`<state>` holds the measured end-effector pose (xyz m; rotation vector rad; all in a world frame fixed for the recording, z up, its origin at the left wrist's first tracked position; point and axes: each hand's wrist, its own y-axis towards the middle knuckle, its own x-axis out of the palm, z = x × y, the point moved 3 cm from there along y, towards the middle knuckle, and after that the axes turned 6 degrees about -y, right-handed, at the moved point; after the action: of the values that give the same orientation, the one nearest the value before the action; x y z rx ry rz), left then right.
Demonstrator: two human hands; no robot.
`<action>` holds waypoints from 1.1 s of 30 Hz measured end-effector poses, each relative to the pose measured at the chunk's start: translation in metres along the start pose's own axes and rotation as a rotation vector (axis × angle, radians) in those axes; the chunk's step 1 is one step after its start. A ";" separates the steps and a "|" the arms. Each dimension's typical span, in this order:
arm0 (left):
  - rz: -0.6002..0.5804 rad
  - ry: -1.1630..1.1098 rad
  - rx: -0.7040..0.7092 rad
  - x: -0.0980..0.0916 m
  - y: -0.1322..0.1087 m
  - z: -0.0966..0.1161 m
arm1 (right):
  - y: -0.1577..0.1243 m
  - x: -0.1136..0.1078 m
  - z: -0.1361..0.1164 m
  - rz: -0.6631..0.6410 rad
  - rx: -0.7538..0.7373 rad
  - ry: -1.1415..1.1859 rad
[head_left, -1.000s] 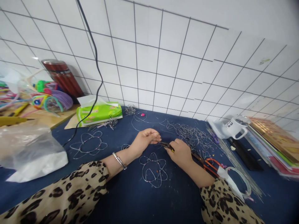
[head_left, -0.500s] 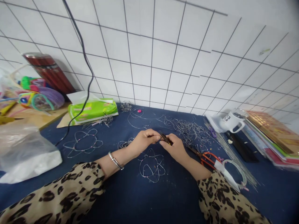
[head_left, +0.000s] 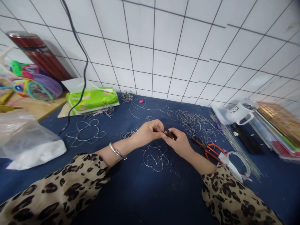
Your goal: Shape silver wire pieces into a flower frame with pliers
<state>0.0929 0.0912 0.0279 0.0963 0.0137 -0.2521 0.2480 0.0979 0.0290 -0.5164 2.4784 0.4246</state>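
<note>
My right hand (head_left: 181,144) is closed around small dark pliers (head_left: 169,132), whose jaws point up and to the left. Against the jaws, the thumb and fingers of my left hand (head_left: 151,131) are pinched together; whatever thin piece they hold is too small to make out. Just below both hands, a flower-shaped wire loop (head_left: 153,165) with tiny beads lies on the dark blue cloth. A second, larger wire flower (head_left: 87,132) rests to the left. Partly hidden behind my left forearm is a bundle of coiled wire (head_left: 127,133).
Loose wire pieces (head_left: 194,120) lie in a tangle behind my right hand. Orange-handled scissors (head_left: 212,151), long straight wires (head_left: 239,150) and a white mug (head_left: 241,112) are at right. A green tissue pack (head_left: 96,100), plastic bag (head_left: 30,140) and black cable (head_left: 85,68) occupy the left.
The view has shifted a little, so the table sits higher in the picture. Both hands stay together at the pliers, and my left fingers are more curled at the jaws.
</note>
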 end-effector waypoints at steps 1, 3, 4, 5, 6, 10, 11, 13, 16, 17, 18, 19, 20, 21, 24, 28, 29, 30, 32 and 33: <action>-0.016 0.007 -0.007 0.000 0.000 -0.001 | 0.000 0.000 0.000 -0.003 0.000 -0.001; -0.041 0.009 -0.018 0.000 -0.001 -0.002 | -0.001 0.001 0.001 -0.014 0.003 0.000; -0.053 0.004 -0.022 0.000 -0.001 -0.002 | -0.001 0.001 0.001 -0.019 0.004 0.000; -0.067 -0.001 -0.026 0.000 -0.001 -0.002 | -0.002 0.000 0.000 -0.022 0.003 -0.001; -0.088 -0.002 -0.030 0.000 -0.001 -0.001 | -0.002 0.000 0.000 -0.025 -0.001 -0.005; -0.210 0.091 -0.024 -0.009 -0.001 0.011 | -0.003 -0.001 -0.003 -0.031 -0.007 -0.015; -0.215 0.143 -0.010 -0.014 -0.002 0.016 | -0.003 -0.001 -0.004 -0.035 -0.005 -0.017; -0.216 0.252 -0.017 -0.028 -0.006 0.023 | -0.002 -0.001 -0.005 -0.039 -0.006 -0.026; -0.302 0.338 -0.068 -0.044 -0.019 0.025 | -0.001 0.001 -0.005 -0.049 -0.017 -0.051; -0.340 0.357 -0.079 -0.046 -0.024 0.024 | -0.001 0.002 -0.004 -0.053 -0.019 -0.056; -0.377 0.387 -0.075 -0.048 -0.028 0.022 | 0.000 0.003 -0.004 -0.055 -0.019 -0.061; -0.403 0.420 -0.058 -0.048 -0.033 0.020 | 0.000 0.004 -0.003 -0.059 -0.020 -0.065; -0.416 0.455 -0.033 -0.047 -0.036 0.018 | 0.000 0.005 -0.002 -0.061 -0.022 -0.069; -0.421 0.489 -0.007 -0.046 -0.038 0.016 | 0.001 0.006 -0.001 -0.063 -0.028 -0.073; -0.405 0.544 0.046 -0.041 -0.040 0.013 | 0.001 0.008 0.000 -0.082 -0.054 -0.086; -0.358 0.557 0.080 -0.040 -0.037 0.011 | 0.002 0.010 -0.002 -0.110 -0.078 -0.098; -0.346 0.561 0.084 -0.040 -0.037 0.010 | 0.002 0.010 -0.003 -0.114 -0.082 -0.101; -0.339 0.570 0.086 -0.040 -0.036 0.009 | 0.002 0.010 -0.004 -0.119 -0.085 -0.106; -0.326 0.609 0.082 -0.039 -0.037 0.008 | 0.003 0.009 -0.007 -0.128 -0.090 -0.119; -0.318 0.636 0.077 -0.038 -0.037 0.007 | 0.003 0.009 -0.008 -0.133 -0.092 -0.126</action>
<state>0.0467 0.0642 0.0325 0.2489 0.6564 -0.5315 0.2361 0.0947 0.0304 -0.6673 2.2967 0.5038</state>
